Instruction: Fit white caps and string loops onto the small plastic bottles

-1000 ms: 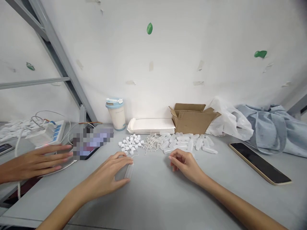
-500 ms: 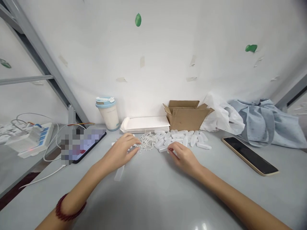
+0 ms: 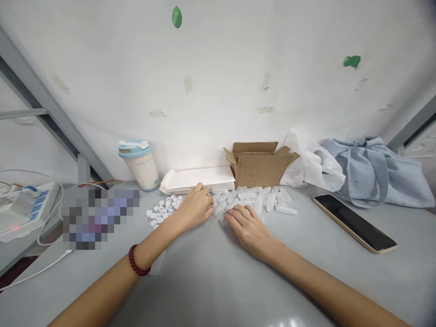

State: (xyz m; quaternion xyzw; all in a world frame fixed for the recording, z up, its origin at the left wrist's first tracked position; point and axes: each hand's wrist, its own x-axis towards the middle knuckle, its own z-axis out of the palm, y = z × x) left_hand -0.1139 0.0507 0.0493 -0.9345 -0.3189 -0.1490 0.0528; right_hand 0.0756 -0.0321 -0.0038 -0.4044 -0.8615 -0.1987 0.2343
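Note:
My left hand is over the spot where the small white curly strands lay, and it hides most of them. Its fingers are curled together with the tips pointing down, so what they hold cannot be made out. My right hand rests at the near edge of a pile of clear plastic tubes. Its fingers reach forward over the tubes and touch them, slightly apart. Left of my left wrist lies a heap of small white round caps. A flat translucent strip is partly covered by my left forearm.
Behind the piles stand a stack of flat white boxes and an open cardboard box. A lidded cup is at the left. To the right are a plastic bag, a blue cloth bag and a phone.
My left hand has moved right onto the strands, uncovering the white caps. My right hand has gone from a pinch near the tubes to fingers laid over them. The view has shifted slightly.

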